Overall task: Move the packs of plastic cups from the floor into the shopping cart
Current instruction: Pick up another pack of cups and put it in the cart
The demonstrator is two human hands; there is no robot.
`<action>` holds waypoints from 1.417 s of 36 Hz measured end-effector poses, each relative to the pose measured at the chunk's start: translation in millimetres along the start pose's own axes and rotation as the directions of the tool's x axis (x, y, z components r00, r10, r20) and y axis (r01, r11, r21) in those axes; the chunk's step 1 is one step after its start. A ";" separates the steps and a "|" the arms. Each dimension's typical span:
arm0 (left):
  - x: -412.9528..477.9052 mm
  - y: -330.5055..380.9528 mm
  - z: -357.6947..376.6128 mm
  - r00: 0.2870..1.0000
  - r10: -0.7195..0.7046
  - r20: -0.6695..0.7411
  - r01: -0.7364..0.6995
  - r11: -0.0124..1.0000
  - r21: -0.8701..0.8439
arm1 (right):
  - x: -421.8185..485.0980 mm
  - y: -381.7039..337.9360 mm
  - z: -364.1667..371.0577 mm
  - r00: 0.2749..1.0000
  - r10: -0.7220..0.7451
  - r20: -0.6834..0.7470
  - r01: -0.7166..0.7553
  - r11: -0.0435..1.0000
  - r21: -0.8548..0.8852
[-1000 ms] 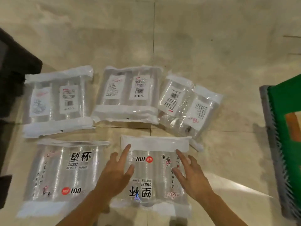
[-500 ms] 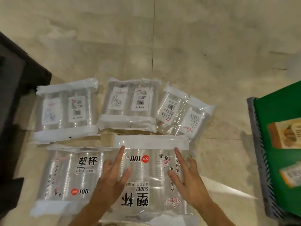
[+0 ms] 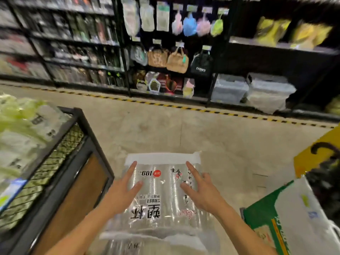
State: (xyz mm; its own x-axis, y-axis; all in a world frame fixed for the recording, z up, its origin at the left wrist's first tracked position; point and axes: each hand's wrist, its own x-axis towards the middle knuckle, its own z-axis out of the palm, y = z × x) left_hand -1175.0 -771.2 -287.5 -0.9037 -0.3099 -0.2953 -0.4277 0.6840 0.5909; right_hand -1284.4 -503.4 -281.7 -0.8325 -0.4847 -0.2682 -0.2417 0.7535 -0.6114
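Observation:
A clear pack of plastic cups [image 3: 161, 196] with black print and a white sealed top edge is off the floor, held level in front of me. My left hand [image 3: 121, 194] grips its left side, forefinger and thumb spread on top. My right hand [image 3: 200, 192] grips the right side the same way. A second clear pack [image 3: 147, 243] shows blurred just beneath it at the bottom edge. At lower right lies a green and white bag [image 3: 287, 218], with a grey strip [image 3: 242, 211] at its left that may be the cart's rim. The other packs are out of view.
A black metal mesh bin [image 3: 73, 144] of green and white packets stands close on my left. Dark shelves with hanging bags [image 3: 176, 59] and clear boxes [image 3: 257, 89] line the far side of the beige floor, behind a yellow-black stripe [image 3: 165, 104]. A yellow sign [image 3: 316, 155] is at right.
The pack has come up off the floor in both hands. My view has swung up from the floor to the aisle, and the other packs have dropped out of sight.

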 end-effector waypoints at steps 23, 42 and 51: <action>-159.6 87.8 -286.7 0.938 -0.104 -0.330 0.068 0.991 -0.118 | -46.6 -290.1 -169.2 0.933 -0.361 0.007 0.359 0.927 -0.110; -347.8 48.2 -274.2 0.632 -0.470 -0.616 0.152 0.855 -0.496 | -69.9 -412.7 -96.0 0.604 -0.714 0.353 0.763 0.646 0.001; -497.8 7.3 -246.0 0.427 -0.668 -0.609 0.259 0.736 -0.626 | -164.9 -484.1 -3.6 0.326 -0.795 0.512 0.872 0.462 0.161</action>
State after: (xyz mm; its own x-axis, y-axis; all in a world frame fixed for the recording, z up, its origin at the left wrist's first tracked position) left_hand -732.9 -774.4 48.5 -0.1117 -0.9917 -0.0636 -0.5606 0.0101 0.8280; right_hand -1031.9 -786.6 61.2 0.1760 -0.9842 0.0170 -0.7573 -0.1464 -0.6364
